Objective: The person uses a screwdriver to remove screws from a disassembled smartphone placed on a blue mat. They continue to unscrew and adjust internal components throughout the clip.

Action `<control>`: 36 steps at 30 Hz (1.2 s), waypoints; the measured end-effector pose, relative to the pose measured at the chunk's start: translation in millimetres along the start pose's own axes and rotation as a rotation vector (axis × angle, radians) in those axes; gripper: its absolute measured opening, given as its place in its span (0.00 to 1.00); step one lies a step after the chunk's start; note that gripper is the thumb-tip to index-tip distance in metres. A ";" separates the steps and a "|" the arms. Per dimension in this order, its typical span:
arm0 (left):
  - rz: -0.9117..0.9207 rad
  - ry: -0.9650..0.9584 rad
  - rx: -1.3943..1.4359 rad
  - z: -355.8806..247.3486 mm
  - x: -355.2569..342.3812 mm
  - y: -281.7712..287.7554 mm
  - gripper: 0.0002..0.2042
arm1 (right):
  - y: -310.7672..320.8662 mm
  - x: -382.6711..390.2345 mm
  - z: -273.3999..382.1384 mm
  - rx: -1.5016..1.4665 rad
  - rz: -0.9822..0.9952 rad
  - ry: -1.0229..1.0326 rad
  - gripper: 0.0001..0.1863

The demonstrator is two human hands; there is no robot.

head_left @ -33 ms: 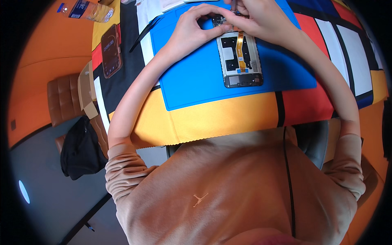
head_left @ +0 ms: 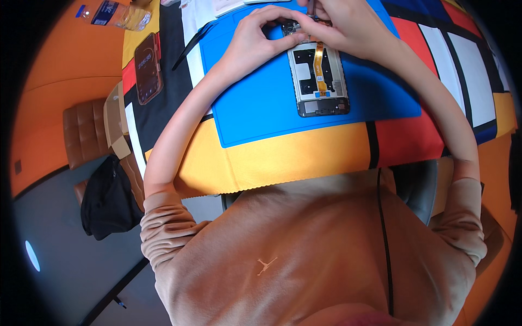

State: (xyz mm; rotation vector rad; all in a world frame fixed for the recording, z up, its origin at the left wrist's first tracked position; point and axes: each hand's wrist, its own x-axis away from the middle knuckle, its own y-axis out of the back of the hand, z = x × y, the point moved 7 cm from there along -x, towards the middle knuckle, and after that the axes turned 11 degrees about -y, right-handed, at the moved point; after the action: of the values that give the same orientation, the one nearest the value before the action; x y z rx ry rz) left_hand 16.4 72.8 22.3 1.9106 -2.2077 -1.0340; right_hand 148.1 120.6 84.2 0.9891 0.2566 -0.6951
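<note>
An opened phone [head_left: 307,70], with a gold ribbon cable [head_left: 319,70] down its exposed inside, lies upright on a blue mat [head_left: 255,114]. My left hand [head_left: 263,41] curls over the phone's top end, thumb on it, gripping it. My right hand [head_left: 348,30] bends over the same end from the right, its fingers closed on a slim dark tool [head_left: 311,6] held upright at the top edge. The exact point of contact is hidden behind my fingers.
A multicoloured cloth [head_left: 293,157] covers the table. Left are a second phone [head_left: 148,68], a water bottle [head_left: 125,16] on its side and a black strap [head_left: 193,41]. Beyond the table's left edge are a cardboard box [head_left: 114,114], a brown chair [head_left: 84,130] and a black bag [head_left: 109,201].
</note>
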 end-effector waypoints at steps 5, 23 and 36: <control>-0.019 -0.019 -0.007 0.3 1.1 -0.2 0.14 | -3.8 6.1 4.0 0.067 -0.104 0.083 0.18; 0.002 0.037 -0.046 1.1 0.6 0.2 0.16 | -0.3 3.9 -13.2 -0.181 -0.064 -0.116 0.09; -0.045 -0.026 -0.067 2.9 1.8 0.8 0.16 | 1.7 4.4 6.4 -0.133 -0.141 0.091 0.09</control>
State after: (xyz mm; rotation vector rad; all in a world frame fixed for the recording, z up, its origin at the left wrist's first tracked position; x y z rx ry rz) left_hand 14.0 72.6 19.8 1.9378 -2.1235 -1.1305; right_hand 151.8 114.0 86.6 0.8827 0.4505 -0.7525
